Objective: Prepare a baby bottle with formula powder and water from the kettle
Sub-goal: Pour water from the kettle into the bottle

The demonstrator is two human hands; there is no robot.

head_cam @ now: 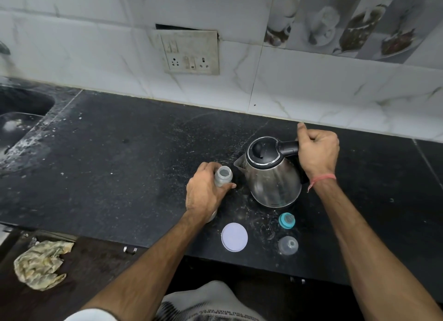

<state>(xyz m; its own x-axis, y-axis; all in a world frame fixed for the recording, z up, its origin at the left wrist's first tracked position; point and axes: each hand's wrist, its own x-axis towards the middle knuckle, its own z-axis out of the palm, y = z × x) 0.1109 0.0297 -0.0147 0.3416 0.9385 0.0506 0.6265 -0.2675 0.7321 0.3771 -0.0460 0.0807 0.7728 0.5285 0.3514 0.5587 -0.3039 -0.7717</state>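
Left hand [203,193] grips the open baby bottle [223,176] upright on the desk [119,164], steadying it. Right hand [317,152] fingers wrap the kettle [271,174] handle, spout just beside the bottle, likely for pouring.

Dim, soft light; blurred, warped edges

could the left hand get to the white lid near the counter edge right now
Probably not at once: the left hand is gripping the bottle. The white lid lies just below it on the counter with nothing between, so it seems reachable once the bottle is let go.
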